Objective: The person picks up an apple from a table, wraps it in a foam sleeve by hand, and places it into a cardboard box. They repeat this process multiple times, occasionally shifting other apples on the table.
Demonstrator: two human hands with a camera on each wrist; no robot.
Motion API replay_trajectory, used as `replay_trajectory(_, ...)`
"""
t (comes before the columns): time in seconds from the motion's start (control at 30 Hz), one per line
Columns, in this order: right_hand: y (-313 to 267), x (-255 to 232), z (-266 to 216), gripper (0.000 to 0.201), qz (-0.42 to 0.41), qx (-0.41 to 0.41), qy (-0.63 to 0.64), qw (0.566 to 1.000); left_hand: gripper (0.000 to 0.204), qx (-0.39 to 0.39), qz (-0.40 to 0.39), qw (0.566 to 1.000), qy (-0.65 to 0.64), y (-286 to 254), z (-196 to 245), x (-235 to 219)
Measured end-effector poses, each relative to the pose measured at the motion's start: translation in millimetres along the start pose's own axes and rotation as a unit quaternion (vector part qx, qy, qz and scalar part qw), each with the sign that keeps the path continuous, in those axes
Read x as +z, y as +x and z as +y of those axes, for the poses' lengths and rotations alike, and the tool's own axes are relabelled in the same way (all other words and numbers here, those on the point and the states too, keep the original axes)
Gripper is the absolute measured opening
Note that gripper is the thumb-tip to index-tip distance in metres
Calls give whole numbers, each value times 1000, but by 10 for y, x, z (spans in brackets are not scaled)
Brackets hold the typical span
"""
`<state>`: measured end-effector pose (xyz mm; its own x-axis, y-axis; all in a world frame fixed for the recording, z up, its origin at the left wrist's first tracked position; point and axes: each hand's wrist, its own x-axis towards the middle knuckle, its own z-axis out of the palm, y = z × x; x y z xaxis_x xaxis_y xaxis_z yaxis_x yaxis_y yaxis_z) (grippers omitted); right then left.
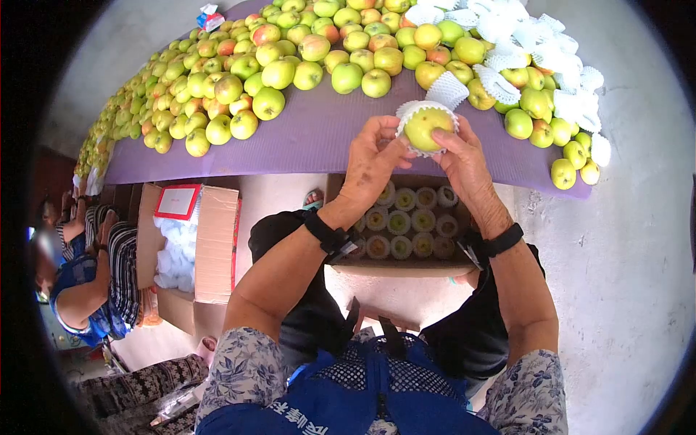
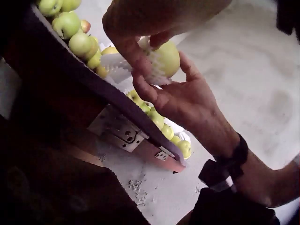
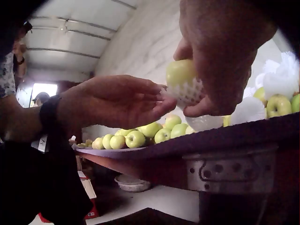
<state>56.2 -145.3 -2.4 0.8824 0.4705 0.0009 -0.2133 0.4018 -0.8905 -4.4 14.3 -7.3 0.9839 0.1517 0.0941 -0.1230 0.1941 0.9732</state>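
A yellow-green apple [image 1: 428, 129] sits partly inside a white foam net [image 1: 407, 109], held up between both hands over the table's near edge. The left hand [image 1: 371, 170] pinches the net's rim at one side. On the other side the right hand [image 1: 467, 163] grips apple and net, its thumb across the fruit. In the left wrist view the apple [image 2: 168, 58] bulges out of the mesh, between the left hand [image 2: 136, 28] and the right hand [image 2: 187, 96]. The right wrist view has the right hand [image 3: 220, 61] round the apple [image 3: 181, 72] and the left hand [image 3: 112, 101] at the net.
Many apples [image 1: 268, 104] cover the purple tabletop [image 1: 319, 130], with loose foam nets [image 1: 500, 25] at the right. Below the edge stands a carton [image 1: 391, 270] of netted apples. Another carton [image 1: 215, 246] holds white foam. Another person [image 1: 87, 290] is at the far left.
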Motion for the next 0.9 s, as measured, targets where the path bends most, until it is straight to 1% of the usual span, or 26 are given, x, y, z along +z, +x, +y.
replay_trajectory(0.07,-10,11,52,52,17,-20,-18,999,28,-11,16,1000,18,9,-13,7)
replay_trajectory(0.17,-57,69,48,54,24,-16,-44,999,28,-2,39,999,39,18,-49,10)
replay_trajectory(0.2,-61,46,54,54,25,-15,-43,999,29,8,43,997,68,13,-37,12)
replay_trajectory(0.23,-55,9,57,55,14,-16,-82,996,31,18,46,994,97,18,-25,15)
replay_trajectory(0.27,-40,-20,54,56,4,-18,-121,993,31,20,44,994,97,32,-17,21)
replay_trajectory(0.3,-37,-32,54,56,6,-19,-120,993,33,16,49,992,115,29,-14,30)
replay_trajectory(0.37,-36,-46,60,58,-1,-49,-113,992,35,12,51,990,133,15,1,50)
replay_trajectory(0.47,-32,-70,90,58,22,-66,-98,993,36,-1,22,993,119,-12,72,87)
replay_trajectory(0.53,-55,-53,50,57,34,-56,-103,993,43,-42,9,995,92,-27,115,110)
replay_trajectory(0.57,-62,-41,39,57,43,-44,-106,992,43,-42,9,995,91,-20,131,93)
replay_trajectory(0.63,-52,-32,43,58,55,-46,-129,989,47,-106,-41,993,22,8,166,16)
replay_trajectory(0.67,-51,-31,43,58,69,-48,-152,985,47,-105,-40,993,22,22,144,-29)
replay_trajectory(0.7,-55,-33,47,58,69,-48,-152,985,50,-131,-64,989,10,35,116,-66)
replay_trajectory(0.73,-47,-38,49,59,56,-69,-182,979,55,-155,-89,984,-2,56,96,-87)
replay_trajectory(0.77,-37,-38,53,60,42,-90,-212,972,55,-153,-88,984,-2,61,79,-99)
replay_trajectory(0.83,-11,-35,55,59,31,-88,-203,975,60,-134,-54,986,82,55,100,-113)
replay_trajectory(0.87,-3,-35,59,58,22,-84,-192,978,60,-133,-52,986,83,53,121,-105)
replay_trajectory(0.9,9,-38,68,58,19,-85,-191,978,63,-112,-23,988,106,54,157,-84)
